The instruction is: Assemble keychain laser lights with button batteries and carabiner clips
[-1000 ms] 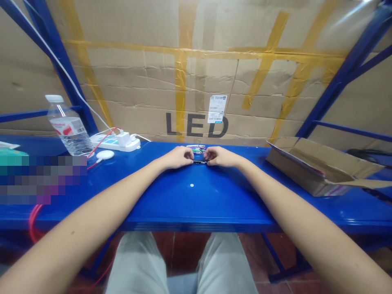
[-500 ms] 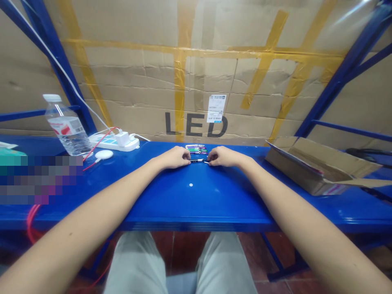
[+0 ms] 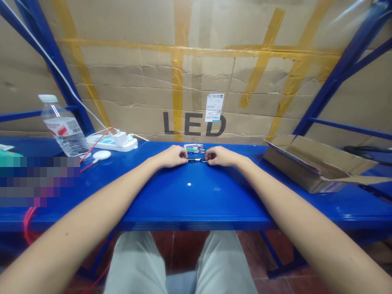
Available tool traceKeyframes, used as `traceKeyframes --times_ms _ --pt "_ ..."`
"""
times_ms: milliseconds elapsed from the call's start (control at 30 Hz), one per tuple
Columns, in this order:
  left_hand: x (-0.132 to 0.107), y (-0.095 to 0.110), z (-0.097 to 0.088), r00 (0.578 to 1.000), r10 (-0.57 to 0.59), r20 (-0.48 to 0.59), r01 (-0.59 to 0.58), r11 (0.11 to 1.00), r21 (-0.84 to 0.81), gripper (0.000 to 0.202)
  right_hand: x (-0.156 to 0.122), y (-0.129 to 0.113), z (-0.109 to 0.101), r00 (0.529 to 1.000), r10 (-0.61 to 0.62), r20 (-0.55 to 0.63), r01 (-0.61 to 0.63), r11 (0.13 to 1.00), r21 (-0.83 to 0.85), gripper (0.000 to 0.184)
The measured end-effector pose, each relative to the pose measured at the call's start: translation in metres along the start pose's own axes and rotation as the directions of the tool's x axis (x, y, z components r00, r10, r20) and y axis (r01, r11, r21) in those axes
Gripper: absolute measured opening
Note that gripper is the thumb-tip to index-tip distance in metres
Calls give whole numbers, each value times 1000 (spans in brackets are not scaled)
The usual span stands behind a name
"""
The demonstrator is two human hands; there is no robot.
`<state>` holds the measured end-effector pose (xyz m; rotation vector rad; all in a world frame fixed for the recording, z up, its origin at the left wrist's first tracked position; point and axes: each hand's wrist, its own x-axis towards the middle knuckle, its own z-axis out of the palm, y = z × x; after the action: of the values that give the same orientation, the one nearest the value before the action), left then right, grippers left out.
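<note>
My left hand (image 3: 173, 156) and my right hand (image 3: 218, 156) rest on the blue table (image 3: 196, 200), fingers curled, facing each other. Between them they pinch a thin dark pen (image 3: 196, 160), one hand at each end, lying level just above the tabletop. Right behind the pen lies a small row of several coloured pens (image 3: 195, 148), close to the cardboard wall. Both forearms stretch forward from the lower corners of the view.
A water bottle (image 3: 64, 127), a white power strip (image 3: 112, 141) with a plug and red cable, and a white round puck (image 3: 101, 154) stand at the left. An open cardboard box (image 3: 318, 165) lies at the right. A taped cardboard wall marked LED (image 3: 194, 124) closes the back.
The hands pulled slightly apart on the pen half a second ago and have closed in again a little. The view has shifted slightly.
</note>
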<state>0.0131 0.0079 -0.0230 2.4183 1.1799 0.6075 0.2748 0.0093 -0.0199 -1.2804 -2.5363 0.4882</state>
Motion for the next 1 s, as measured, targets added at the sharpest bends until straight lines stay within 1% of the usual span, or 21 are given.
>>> traceKeyframes --times_ms 67,167,267,400,433,500,567,633,667,700,733,833,900,1000 --pt "0 0 -1 1000 9 8 -9 1000 11 14 1 3 0 999 -30 13 30 999 10 15" --pt "0 0 -2 1000 9 25 -9 1000 21 15 2 3 1 998 -53 29 54 998 -16 13" --pt "-1 0 -2 999 2 32 -3 1000 24 17 0 -2 1 1000 -21 11 21 999 -33 9" --pt "0 0 -2 1000 4 18 -4 1000 5 18 -3 -11 -3 1000 8 -23 -8 1000 -10 5" --pt "2 -1 -3 1000 13 1 -13 1000 -6 18 -2 -12 -5 999 10 -34 -10 1000 -6 5" --pt "11 -6 -6 997 41 -67 -42 999 -22 15 3 -12 -12 997 11 -73 -13 1000 -20 6" --pt "25 -13 -10 982 75 -173 -80 997 -20 13 15 -7 -19 989 -5 -146 -6 997 -73 9" --pt "44 -23 -15 962 85 -259 -89 996 -6 13 33 1 -25 974 -38 -224 9 992 -127 14" --pt "54 -28 -16 953 69 -296 -69 998 10 12 43 6 -27 969 -46 -244 7 987 -158 17" --pt "64 -33 -17 949 35 -312 -25 999 34 11 54 11 -28 965 -52 -257 3 982 -187 20" --pt "74 -37 -17 950 -17 -313 36 998 55 11 64 16 -28 959 -40 -280 -19 979 -205 22" --pt "96 -46 -11 944 -130 -305 163 983 87 11 90 30 -23 952 4 -305 -78 970 -230 24" --pt "105 -50 -6 938 -195 -288 226 971 79 11 100 36 -16 953 27 -303 -104 964 -244 25" --pt "111 -54 -1 937 -228 -265 256 964 76 14 106 42 -8 958 48 -281 -117 965 -235 24"
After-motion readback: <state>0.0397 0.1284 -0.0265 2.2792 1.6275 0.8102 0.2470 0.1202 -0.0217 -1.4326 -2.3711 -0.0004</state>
